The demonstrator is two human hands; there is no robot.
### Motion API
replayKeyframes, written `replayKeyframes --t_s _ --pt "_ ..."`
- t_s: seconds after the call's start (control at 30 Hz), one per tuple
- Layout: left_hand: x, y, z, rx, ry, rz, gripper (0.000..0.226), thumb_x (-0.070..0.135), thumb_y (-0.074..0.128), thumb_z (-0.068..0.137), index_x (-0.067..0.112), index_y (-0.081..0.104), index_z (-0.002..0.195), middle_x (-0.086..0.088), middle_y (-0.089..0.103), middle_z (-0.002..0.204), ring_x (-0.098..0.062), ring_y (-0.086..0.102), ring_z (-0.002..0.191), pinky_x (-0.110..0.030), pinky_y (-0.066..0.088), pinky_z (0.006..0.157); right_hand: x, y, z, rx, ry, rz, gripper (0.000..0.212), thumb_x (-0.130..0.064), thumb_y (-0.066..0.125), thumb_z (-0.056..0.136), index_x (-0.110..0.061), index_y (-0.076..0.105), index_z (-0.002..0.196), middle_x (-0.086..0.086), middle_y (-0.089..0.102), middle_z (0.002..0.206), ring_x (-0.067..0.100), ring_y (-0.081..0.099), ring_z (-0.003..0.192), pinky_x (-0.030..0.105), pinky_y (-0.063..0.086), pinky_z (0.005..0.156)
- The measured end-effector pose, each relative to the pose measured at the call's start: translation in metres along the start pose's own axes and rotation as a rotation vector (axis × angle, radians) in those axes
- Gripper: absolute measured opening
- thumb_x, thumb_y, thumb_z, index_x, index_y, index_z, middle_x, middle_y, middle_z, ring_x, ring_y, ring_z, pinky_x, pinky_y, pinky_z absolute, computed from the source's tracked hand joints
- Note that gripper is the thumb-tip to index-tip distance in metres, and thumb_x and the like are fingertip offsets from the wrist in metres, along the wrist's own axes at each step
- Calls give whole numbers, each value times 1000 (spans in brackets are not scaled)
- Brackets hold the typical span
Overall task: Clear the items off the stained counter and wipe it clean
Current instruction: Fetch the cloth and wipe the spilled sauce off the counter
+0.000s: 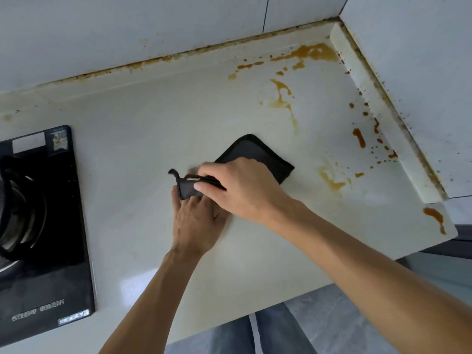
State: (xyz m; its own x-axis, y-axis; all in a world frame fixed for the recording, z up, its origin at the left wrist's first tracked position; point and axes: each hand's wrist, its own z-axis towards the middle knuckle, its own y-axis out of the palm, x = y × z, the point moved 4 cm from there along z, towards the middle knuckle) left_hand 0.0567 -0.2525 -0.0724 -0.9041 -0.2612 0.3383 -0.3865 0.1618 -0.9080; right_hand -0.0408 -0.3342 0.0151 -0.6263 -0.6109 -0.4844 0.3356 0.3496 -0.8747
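A black cloth (pixel 258 154) lies on the pale counter (pixel 143 139) near its middle. My right hand (pixel 240 190) pinches the cloth's near-left edge between thumb and fingers and lifts it. My left hand (pixel 196 221) lies under that lifted corner, fingers against the cloth; part of the hand is hidden by my right hand. Brown-orange stains (pixel 314 53) spread along the back right corner, with more stains (pixel 358 137) by the right ledge and stains (pixel 332 178) right of the cloth.
A black glass gas stove (pixel 46 277) with a burner (pixel 15 208) sits at the left. A raised ledge (pixel 378 108) runs along the right wall, grimy at the seam. White tiled walls close the back and right. The counter's front edge (pixel 281 300) runs diagonally below my arms.
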Motion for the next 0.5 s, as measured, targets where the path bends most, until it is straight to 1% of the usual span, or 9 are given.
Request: replayKeyframes --t_s 0.03,0.1,0.17,0.23,0.33,0.37,0.43,0.47,0.5 --pt "-1 0 0 27 16 9 44 52 35 98 24 67 114 5 69 107 -27 57 120 -54 23 120 7 3 -1 6 12 40 32 -57 50 99 -31 65 111 -4 74 83 24 70 82 36 53 64" --pt "-3 2 -1 65 69 58 43 50 42 103 23 60 132 2 60 135 -30 47 136 -53 24 118 25 2 2 73 62 124 30 -57 53 98 -28 60 98 -7 66 72 21 67 75 34 49 61" --pt "-6 4 -1 63 82 62 55 51 42 103 23 43 151 1 40 157 -32 30 150 -52 27 116 52 -3 7 131 158 186 33 -56 55 97 -25 50 84 -7 52 60 17 55 63 35 43 58" --pt "-8 7 -2 57 61 34 64 52 44 104 23 30 159 1 26 167 -29 16 157 -54 24 120 82 -5 11 135 267 172 38 -56 56 96 -24 45 79 -5 47 57 17 48 59 37 41 58" --pt "-11 11 -3 51 28 17 68 53 42 105 24 22 163 0 11 173 -25 4 161 -54 15 127 121 -1 9 56 391 46 38 -53 59 97 -25 41 77 -6 44 58 24 52 65 35 38 60" --pt "-12 12 -3 46 22 11 68 54 41 105 24 21 163 0 10 173 -25 2 161 -54 13 127 129 1 6 40 418 -22 37 -52 59 98 -26 41 78 -7 46 60 27 56 67 34 37 61" --pt "-12 13 -3 44 27 1 68 54 42 105 24 23 163 0 12 173 -24 3 161 -55 12 128 139 3 0 60 461 -157 27 -50 58 98 -26 52 88 -7 60 73 31 64 76 33 38 62" --pt "-13 13 -4 49 32 -2 68 54 42 105 24 24 162 0 13 173 -24 4 161 -55 13 128 140 4 -4 87 477 -226 25 -49 59 98 -24 58 102 -5 68 88 31 67 82 33 40 63" --pt "-13 13 -3 52 32 -3 68 54 43 104 24 25 162 1 13 172 -24 4 161 -55 13 127 138 4 -6 121 474 -304 32 -47 62 96 -22 58 116 -3 69 104 30 68 90 34 44 64"
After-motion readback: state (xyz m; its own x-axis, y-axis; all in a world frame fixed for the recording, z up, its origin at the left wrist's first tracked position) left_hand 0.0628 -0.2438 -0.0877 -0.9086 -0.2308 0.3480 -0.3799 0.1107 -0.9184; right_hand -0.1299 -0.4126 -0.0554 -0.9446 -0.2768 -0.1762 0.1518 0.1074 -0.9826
